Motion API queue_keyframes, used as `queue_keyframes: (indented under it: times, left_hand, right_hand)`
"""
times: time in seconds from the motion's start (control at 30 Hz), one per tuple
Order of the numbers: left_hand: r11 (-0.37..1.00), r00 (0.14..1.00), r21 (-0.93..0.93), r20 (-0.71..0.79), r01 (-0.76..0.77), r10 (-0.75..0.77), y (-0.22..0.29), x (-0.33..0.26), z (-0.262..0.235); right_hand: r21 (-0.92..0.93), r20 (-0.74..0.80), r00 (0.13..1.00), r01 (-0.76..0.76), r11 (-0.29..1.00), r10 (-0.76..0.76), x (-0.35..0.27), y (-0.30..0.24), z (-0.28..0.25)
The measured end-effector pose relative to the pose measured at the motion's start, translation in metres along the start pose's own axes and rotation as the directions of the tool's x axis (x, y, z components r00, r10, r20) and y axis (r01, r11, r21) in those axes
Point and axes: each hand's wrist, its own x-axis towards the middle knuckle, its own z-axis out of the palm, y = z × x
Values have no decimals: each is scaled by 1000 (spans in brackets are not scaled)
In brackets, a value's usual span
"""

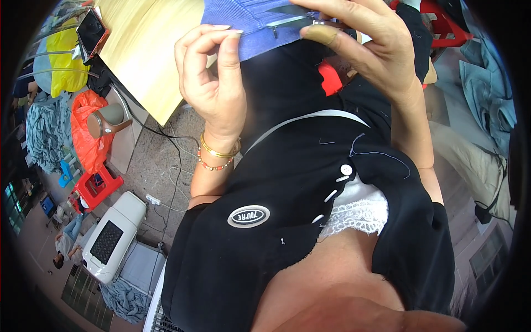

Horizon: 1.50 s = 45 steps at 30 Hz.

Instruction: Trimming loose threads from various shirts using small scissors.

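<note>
A piece of blue ribbed knit fabric [251,41] is stretched between my hands at the top of the head view, over my black clothing. My left hand [213,88] pinches its lower left edge between thumb and fingertips. In my right hand [379,47] is a pair of small thread snips [290,22], their blades pointing left across the fabric. A tan covering wraps the tip of my right thumb. The upper part of the fabric and some right fingertips are cut off by the frame's edge.
A pale wooden tabletop [149,55] lies left of my hands, with a phone [92,34] at its far left edge. Dark cables [177,146] hang beneath it. Beyond are a red stool [97,191], an orange-red bag [83,119], a white machine [116,238] and heaped blue cloth [48,130].
</note>
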Motion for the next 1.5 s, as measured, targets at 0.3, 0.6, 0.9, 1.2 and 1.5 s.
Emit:
queue_keyframes:
  times: [0.3,0.6,0.9,1.2,1.5]
  left_hand:
    - [833,945,-457,56,310,-321,0,-3,-8]
    - [916,971,-329,21,230,-236,-5,-12,-12]
    - [973,991,205,105,-106,85,9,1,-8]
    - [924,968,294,21,-245,250,-2,-1,-2]
    - [875,954,-399,-4,274,-301,-1,-10,-5]
  right_hand:
    - [-344,63,968,249,906,-242,6,-3,10]
    - [-442,156,986,116,890,-51,12,-25,6]
    - [-414,27,998,57,908,-50,10,-28,1]
    - [-356,-24,1000,-7,935,-1,5,-25,0]
    - [-314,120,993,20,949,19,11,-30,0]
